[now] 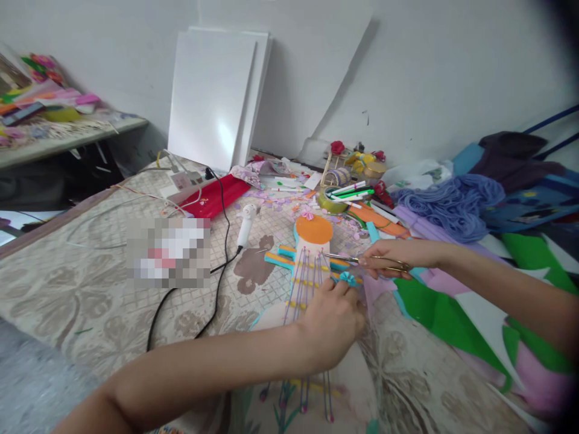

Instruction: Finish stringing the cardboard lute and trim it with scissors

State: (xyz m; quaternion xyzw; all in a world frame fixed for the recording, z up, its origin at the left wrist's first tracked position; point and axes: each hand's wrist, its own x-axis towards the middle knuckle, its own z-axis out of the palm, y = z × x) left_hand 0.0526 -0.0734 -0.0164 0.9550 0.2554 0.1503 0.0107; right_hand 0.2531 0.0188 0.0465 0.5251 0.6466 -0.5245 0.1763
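A craft guitar (275, 398) of pale sheet with blue edges lies in front of me, its orange head (313, 229) pointing away. Purple strings (302, 289) run along its neck over yellow bars. My right hand (384, 258) grips a pair of scissors (346, 258), their tips by the strings just below the orange head. Over the neck's right side, my left hand (337, 313) is closed with curled fingers. What it pinches, if anything, is hidden. A blue paper flower (347, 278) shows right at its fingertips.
A white handheld device (245, 226) with a black cable lies left of the guitar. Markers (350, 193) rest on a tape roll (333, 202). Blue yarn (447, 205) and green sheets (446, 319) lie at the right. White boards (212, 96) lean on the wall.
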